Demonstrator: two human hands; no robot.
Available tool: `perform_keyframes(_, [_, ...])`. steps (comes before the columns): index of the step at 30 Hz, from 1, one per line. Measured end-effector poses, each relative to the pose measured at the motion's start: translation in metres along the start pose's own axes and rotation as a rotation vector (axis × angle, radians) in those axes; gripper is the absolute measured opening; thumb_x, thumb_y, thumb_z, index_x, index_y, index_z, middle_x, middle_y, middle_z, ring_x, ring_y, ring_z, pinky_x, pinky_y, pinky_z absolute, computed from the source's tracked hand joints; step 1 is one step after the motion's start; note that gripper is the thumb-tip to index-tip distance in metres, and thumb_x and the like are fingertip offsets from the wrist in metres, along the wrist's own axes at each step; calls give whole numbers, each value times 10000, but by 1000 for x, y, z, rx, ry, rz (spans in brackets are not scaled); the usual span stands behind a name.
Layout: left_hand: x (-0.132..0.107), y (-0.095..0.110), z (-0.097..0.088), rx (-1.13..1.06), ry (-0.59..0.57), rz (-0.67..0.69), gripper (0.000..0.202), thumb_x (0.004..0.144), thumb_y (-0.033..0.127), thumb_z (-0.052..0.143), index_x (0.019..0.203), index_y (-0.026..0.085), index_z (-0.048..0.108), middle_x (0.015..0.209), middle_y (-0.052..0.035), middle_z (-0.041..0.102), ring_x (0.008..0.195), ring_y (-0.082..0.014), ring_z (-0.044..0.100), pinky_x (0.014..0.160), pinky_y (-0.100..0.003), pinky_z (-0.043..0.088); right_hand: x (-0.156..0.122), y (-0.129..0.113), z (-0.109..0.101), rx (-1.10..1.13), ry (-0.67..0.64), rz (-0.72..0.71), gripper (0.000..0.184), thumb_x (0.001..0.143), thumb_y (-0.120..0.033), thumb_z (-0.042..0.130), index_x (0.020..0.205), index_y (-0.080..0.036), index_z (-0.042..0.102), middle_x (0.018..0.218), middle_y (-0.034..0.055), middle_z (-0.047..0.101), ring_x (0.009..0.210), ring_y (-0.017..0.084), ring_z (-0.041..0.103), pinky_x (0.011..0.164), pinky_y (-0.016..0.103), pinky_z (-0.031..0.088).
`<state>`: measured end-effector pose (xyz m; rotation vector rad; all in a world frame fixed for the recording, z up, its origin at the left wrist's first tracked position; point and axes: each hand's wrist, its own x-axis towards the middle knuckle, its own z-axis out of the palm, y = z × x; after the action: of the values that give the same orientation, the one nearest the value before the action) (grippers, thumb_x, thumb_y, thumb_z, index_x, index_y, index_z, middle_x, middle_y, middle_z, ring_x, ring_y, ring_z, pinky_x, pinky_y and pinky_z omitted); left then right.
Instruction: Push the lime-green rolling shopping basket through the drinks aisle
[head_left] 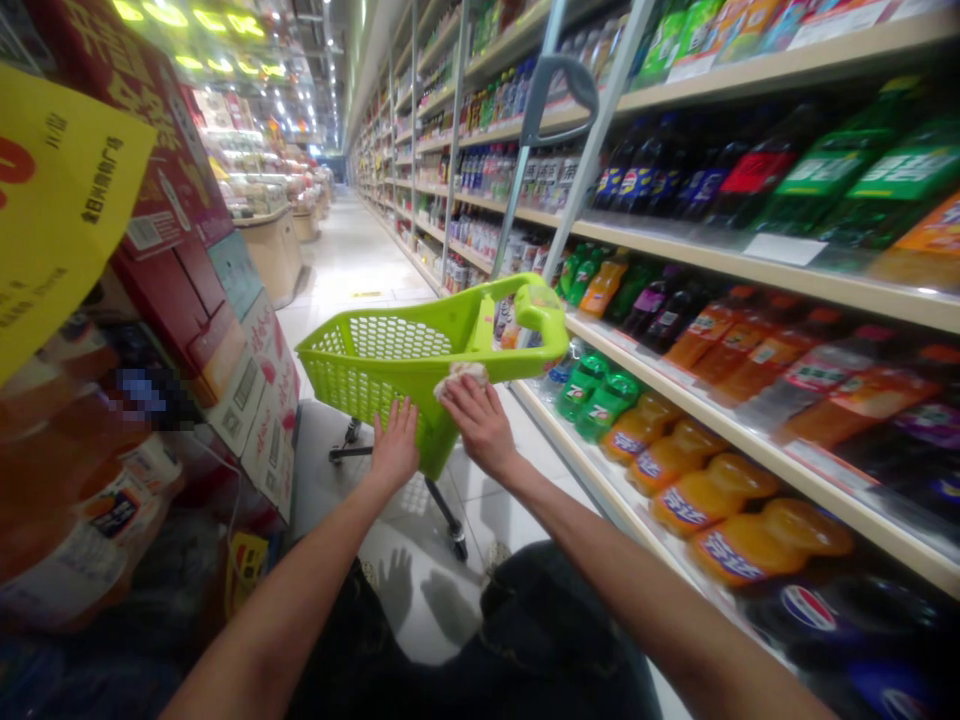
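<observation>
- Your right hand (480, 425): fingers lightly bent over a small white cloth (461, 373), holding the wad against the near rim of the green basket (352, 360). The cloth shows just above your fingertips, and the palm sits below the rim.
- Your left hand (395, 447): open, fingers together, palm flat on the basket's near outer wall. It grips nothing.
- Cloth, judged: soft, light and crumpled. It will bunch or slip unless pressed from behind, so keep the fingertips spread over it.
- Basket, judged: thin perforated plastic that looks light and somewhat flexible. It stands on a wheeled frame (450, 525), so it may roll on the smooth floor tiles (352, 260) when pushed.
- Firmest holds, judged: the thick rim or the moulded green handle (536, 300) on the far side.
- Position: the basket stands in the aisle directly ahead of you, touching both hands, beside the drinks shelves (750, 460) on your right.
</observation>
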<state>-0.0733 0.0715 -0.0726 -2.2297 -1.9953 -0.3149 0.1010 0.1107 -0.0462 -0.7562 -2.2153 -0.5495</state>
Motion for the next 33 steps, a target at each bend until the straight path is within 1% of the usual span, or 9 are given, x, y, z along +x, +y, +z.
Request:
perform_keyframes(4, [2, 8, -1, -6, 5, 4, 702, 723, 148, 402, 1400, 108, 221, 1496, -84, 172, 1379, -241, 103, 1098, -522, 116, 18, 6, -2, -62, -7, 28, 406, 875, -107, 371, 1252, -179, 502, 1332, 91, 477, 1334, 221, 260, 1090, 484, 217])
perform_keyframes(9, [-3, 6, 2, -19, -1, 12, 693, 728, 137, 400, 1400, 126, 227, 1495, -77, 181, 1379, -234, 107, 1099, -515, 112, -20, -3, 29, 2, -195, -108, 379, 844, -80, 414, 1193, -145, 548, 1290, 110, 519, 1289, 218, 353, 1070, 487, 262])
perform_keyframes(12, [-5, -2, 3, -17, -6, -4, 691, 726, 137, 397, 1396, 107, 229, 1494, -85, 182, 1377, -244, 115, 1092, -523, 132, -33, -10, 33, 31, -234, -144, 374, 829, -60, 421, 1163, -137, 570, 1259, 117, 547, 1277, 208, 373, 1062, 472, 283])
perform_keyframes(14, [-5, -6, 1, -12, -5, -21, 689, 723, 134, 393, 1392, 94, 233, 1493, -91, 184, 1374, -248, 124, 1089, -524, 141, -24, -10, 24, 34, -177, -124, 390, 836, -58, 402, 1179, -153, 560, 1273, 103, 536, 1298, 204, 338, 1063, 468, 281])
perform_keyframes(18, [-3, -7, -3, -19, 2, -42, 686, 724, 138, 394, 1390, 98, 237, 1494, -94, 183, 1375, -248, 120, 1091, -523, 135, 17, 0, -1, -25, 26, 4, 406, 866, -90, 371, 1229, -190, 523, 1321, 81, 492, 1335, 213, 261, 1081, 481, 235])
perform_keyframes(21, [-2, 1, -2, -53, -23, -44, 699, 717, 144, 410, 1392, 110, 231, 1494, -95, 181, 1377, -251, 110, 1090, -531, 130, 39, 9, -5, -56, 61, 58, 400, 863, -99, 384, 1228, -185, 525, 1321, 84, 491, 1330, 226, 273, 1088, 503, 204])
perform_keyframes(25, [0, 20, 7, -126, -118, 17, 716, 711, 175, 438, 1389, 96, 219, 1492, -114, 186, 1374, -254, 124, 1087, -535, 149, 41, 13, 0, -46, -7, 29, 408, 849, -91, 396, 1225, -174, 529, 1305, 90, 507, 1313, 228, 308, 1093, 500, 190])
perform_keyframes(28, [6, 34, 14, -220, -188, 52, 734, 707, 193, 443, 1390, 88, 198, 1488, -122, 199, 1370, -246, 144, 1092, -527, 149, 38, 19, -4, -84, 62, 66, 393, 861, -104, 384, 1213, -176, 541, 1296, 93, 516, 1310, 227, 314, 1084, 492, 204])
perform_keyframes(33, [16, 48, 18, -411, -254, -10, 764, 704, 242, 440, 1396, 73, 164, 1492, -125, 179, 1363, -248, 171, 1095, -530, 153, 40, 42, -20, -124, 139, 159, 398, 865, -111, 366, 1220, -178, 534, 1309, 103, 501, 1309, 236, 314, 1061, 509, 228])
